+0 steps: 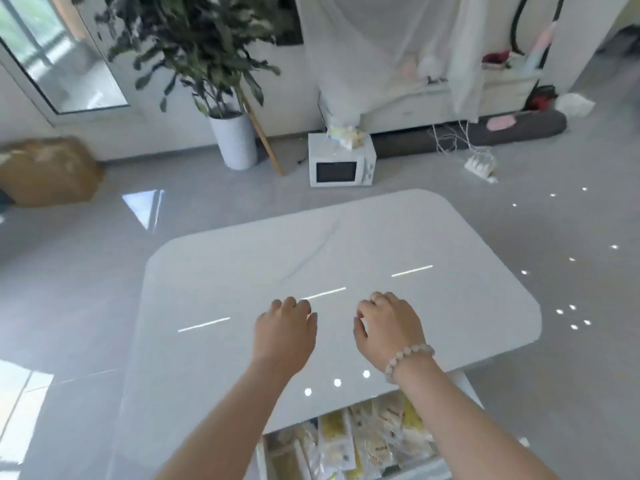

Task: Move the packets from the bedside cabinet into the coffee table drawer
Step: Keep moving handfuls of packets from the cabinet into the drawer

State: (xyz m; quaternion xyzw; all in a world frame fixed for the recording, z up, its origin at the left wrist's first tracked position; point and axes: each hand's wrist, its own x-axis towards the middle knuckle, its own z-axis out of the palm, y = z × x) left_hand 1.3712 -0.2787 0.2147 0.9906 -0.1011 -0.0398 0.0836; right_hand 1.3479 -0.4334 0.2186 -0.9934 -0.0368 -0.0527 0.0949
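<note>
In the open drawer (270,455), packets (337,441) lengthwise toward tabletop.

— What's the floor like?
— Glossy grey tiles (86,271), catching bright glints and a window reflection.
— And along the far wall?
— A glass door (65,53) at the left, a tall potted plant (194,46) in a white ribbed pot (235,140), and a white microwave (341,162) set on the floor beside it.
— Anything else?
— A brown bag (48,169) at the left, a white power strip (481,164) at the right.
</note>
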